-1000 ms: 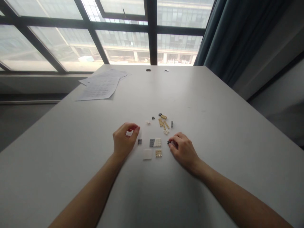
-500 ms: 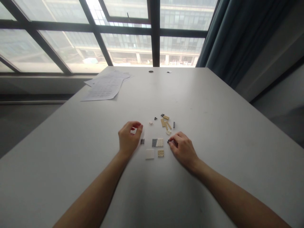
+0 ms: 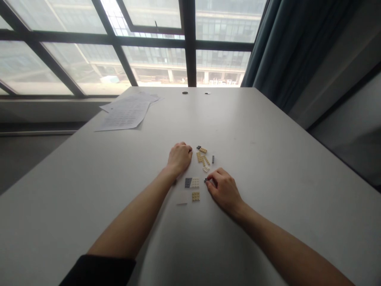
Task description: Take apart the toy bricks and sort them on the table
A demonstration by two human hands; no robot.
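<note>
My right hand (image 3: 224, 188) rests on the table with thumb and index finger pinched on a small dark toy brick (image 3: 205, 180). Farther forward, my left hand (image 3: 180, 158) is closed, its fingertips curled down at the table; anything in them is hidden. Just right of those fingertips lies a black piece (image 3: 199, 147) beside a tan brick (image 3: 203, 150). Between my forearms are dark grey and cream studded plates (image 3: 192, 182) set side by side, a square tan plate (image 3: 195, 196) and a flat white tile (image 3: 182, 198). A dark piece (image 3: 175, 182) is mostly covered by my left wrist.
Several tan pieces (image 3: 199, 157) lie loosely grouped beyond my right hand, with a cream piece (image 3: 206, 169) and a narrow grey brick (image 3: 213, 159). Printed papers (image 3: 125, 115) lie at the table's far left. Two round inserts (image 3: 185, 93) sit near the far edge.
My left hand has moved forward and right, its fingers now curled at the table over where small pieces lay. My right hand keeps its pinch on the dark brick. The view has shifted slightly.
</note>
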